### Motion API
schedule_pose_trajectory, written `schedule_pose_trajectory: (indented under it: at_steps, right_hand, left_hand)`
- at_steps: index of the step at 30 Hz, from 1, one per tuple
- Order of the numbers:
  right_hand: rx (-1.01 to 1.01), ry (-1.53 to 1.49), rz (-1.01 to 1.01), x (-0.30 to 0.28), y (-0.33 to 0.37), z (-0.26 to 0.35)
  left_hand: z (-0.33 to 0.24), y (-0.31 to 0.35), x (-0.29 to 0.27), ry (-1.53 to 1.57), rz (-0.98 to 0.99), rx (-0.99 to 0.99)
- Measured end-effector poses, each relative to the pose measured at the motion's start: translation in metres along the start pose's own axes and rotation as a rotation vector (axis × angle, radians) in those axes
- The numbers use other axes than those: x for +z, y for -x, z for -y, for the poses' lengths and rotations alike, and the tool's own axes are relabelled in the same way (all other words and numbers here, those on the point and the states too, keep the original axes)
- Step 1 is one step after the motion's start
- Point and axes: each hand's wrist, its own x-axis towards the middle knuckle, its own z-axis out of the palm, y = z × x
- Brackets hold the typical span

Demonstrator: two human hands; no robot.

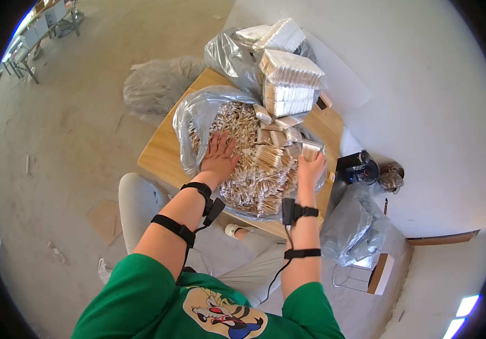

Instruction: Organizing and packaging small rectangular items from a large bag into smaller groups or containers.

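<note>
A large clear plastic bag [184,121] lies opened on a wooden table, full of loose cotton swabs [263,175] with wooden sticks. My left hand [219,156] rests flat on the heap at its left side, fingers spread. At the right side of the bag, my right hand [312,168] grips a small bundle of cotton swabs [311,150], its white tips upward. Several similar packed bundles [274,138] lie between the hands and toward the far side of the heap.
Stacked packs of cotton swabs [291,70] stand at the table's far end beside a grey plastic bag [226,59]. The wooden table [158,147] meets the white wall on the right. A small black fan [365,171] and a clear bag [356,223] sit right of it.
</note>
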Motion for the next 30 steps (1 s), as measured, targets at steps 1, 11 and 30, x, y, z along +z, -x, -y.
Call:
schedule_pose_trajectory:
  at_steps: [1, 11, 30]
  right_hand:
    - [-0.003, -0.002, -0.007, -0.005, 0.006, 0.004]
    - [-0.039, -0.649, 0.195, -0.043, 0.082, 0.043]
    - [-0.311, -0.719, 0.307, -0.085, 0.113, 0.061]
  left_hand:
    - [0.001, 0.000, -0.001, 0.002, 0.012, -0.010]
    - [-0.039, 0.011, -0.043, 0.145, -0.333, 0.133]
    - [-0.087, 0.054, -0.053, 1.405, 0.191, -0.149]
